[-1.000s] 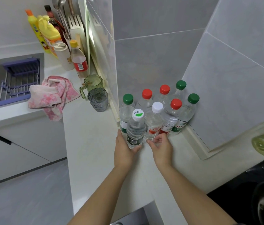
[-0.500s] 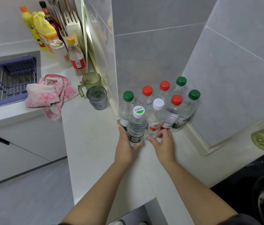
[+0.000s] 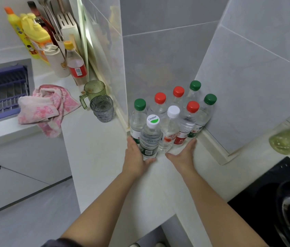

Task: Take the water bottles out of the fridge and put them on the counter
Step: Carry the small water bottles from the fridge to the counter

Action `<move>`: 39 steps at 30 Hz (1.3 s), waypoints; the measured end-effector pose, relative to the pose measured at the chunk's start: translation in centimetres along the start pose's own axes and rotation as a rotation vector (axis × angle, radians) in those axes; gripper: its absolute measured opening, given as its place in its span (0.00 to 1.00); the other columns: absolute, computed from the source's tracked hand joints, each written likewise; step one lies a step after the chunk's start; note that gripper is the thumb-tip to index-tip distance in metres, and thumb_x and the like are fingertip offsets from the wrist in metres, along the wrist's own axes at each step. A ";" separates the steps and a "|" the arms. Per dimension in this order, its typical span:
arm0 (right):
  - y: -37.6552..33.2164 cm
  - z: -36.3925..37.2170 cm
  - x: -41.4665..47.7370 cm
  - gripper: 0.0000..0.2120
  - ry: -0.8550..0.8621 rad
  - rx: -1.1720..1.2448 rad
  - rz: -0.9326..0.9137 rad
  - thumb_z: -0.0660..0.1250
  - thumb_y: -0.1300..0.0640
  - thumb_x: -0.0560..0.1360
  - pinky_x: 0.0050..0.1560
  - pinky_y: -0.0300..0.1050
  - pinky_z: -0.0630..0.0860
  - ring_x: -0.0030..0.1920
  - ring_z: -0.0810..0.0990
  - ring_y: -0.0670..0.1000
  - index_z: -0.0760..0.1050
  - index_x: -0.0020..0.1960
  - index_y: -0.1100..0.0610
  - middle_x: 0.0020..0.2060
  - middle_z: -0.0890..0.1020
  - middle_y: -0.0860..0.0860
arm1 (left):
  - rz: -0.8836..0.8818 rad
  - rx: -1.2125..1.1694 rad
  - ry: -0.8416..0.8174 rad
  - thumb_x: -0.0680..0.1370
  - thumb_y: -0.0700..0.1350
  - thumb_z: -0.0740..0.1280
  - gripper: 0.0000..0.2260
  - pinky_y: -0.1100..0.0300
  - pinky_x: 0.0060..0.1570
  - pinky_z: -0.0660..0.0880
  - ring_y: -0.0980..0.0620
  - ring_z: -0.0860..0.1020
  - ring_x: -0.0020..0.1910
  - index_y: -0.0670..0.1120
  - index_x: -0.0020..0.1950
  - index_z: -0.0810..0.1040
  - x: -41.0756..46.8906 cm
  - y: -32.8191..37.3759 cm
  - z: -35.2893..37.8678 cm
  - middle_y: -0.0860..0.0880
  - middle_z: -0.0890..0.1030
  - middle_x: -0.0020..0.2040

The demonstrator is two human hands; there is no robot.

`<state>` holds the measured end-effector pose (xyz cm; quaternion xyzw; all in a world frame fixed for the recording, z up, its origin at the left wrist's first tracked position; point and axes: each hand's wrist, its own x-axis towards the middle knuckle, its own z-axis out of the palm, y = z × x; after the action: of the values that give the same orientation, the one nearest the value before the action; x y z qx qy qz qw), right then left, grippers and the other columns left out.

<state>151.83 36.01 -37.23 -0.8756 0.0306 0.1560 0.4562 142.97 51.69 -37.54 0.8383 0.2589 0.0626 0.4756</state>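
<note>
eight bottles stand upright in a tight group on the surface, just beyond the fingertips of both hands and pushed into the corner of the tiled walls. their caps are green, red and white.

the front bottle, with a white and green cap, is the nearest one. the left hand holds it low, with the thumb before its base and the fingers along its left side. the right hand lies spread and flat on the surface. its fingertips reach the foot of a red-capped bottle, but i cannot tell if they really touch it.

the fridge is not in view, so i cannot say if more bottles wait inside. i judge that for these eight the task is done, and only a small tidying of the group is left.

to the left of the left hand are a grey cup and a pink cloth. to the right of the right hand is a black hob.
</note>
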 end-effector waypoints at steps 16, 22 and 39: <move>-1.2 1.1 1.6 0.59 0.004 -0.196 0.003 0.75 0.54 0.69 0.75 0.62 0.40 0.79 0.38 0.53 0.30 0.76 0.66 0.79 0.38 0.56 | 0.013 0.155 -0.005 0.66 0.56 0.78 0.57 0.43 0.74 0.52 0.45 0.51 0.78 0.39 0.78 0.41 0.4 -0.2 0.7 0.43 0.51 0.78; -1.1 0.8 1.1 0.59 0.003 -0.229 0.017 0.75 0.53 0.70 0.75 0.63 0.41 0.79 0.39 0.53 0.30 0.77 0.63 0.79 0.38 0.55 | 0.003 0.202 0.006 0.67 0.58 0.77 0.58 0.44 0.75 0.50 0.47 0.49 0.78 0.40 0.78 0.39 -0.1 -0.1 0.4 0.45 0.49 0.79; 0.5 -3.6 -10.0 0.50 -0.049 -0.514 -0.265 0.68 0.43 0.74 0.75 0.65 0.43 0.79 0.38 0.54 0.34 0.79 0.50 0.79 0.37 0.50 | -0.089 0.543 0.066 0.74 0.62 0.67 0.50 0.46 0.76 0.43 0.42 0.42 0.78 0.43 0.78 0.35 -11.4 1.2 -4.2 0.41 0.40 0.79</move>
<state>143.10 31.91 -32.70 -0.9548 -0.1356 0.1190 0.2362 132.16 48.74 -32.65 0.9204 0.3181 -0.0026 0.2271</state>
